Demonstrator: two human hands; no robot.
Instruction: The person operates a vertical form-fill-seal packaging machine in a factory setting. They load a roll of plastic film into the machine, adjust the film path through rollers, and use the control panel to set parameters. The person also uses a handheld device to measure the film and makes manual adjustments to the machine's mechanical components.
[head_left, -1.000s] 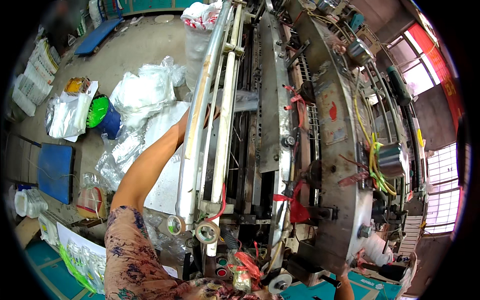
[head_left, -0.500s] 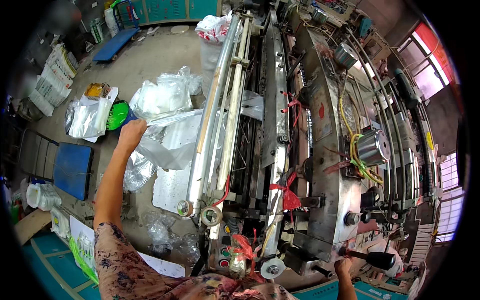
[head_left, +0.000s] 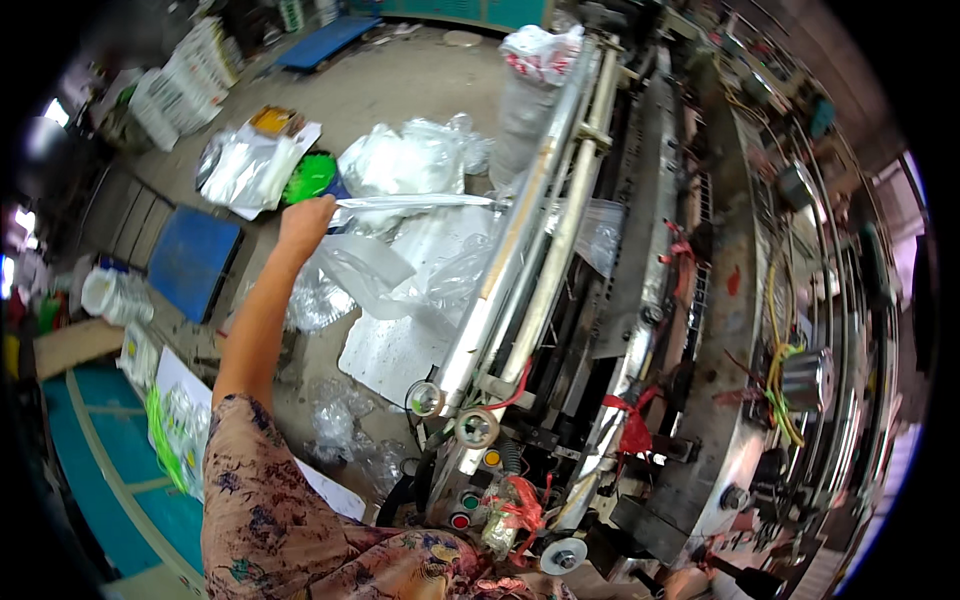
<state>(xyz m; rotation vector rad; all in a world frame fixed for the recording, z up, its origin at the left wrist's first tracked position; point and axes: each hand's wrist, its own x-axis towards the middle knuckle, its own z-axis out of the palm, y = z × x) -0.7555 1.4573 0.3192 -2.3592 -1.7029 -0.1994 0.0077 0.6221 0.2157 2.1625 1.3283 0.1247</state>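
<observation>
Our left hand (head_left: 305, 222) has drawn the clear plastic film strip (head_left: 415, 203) further out from the long metal roller machine (head_left: 530, 250), fingers pinching its end; our right hand is out of view.

A silvery foil pack (head_left: 238, 170) with a yellow box (head_left: 276, 121) on it lay far left on the floor. White printed stacks (head_left: 185, 80) stood beyond. A white bag with red print (head_left: 540, 50) sat far atop the machine.
</observation>
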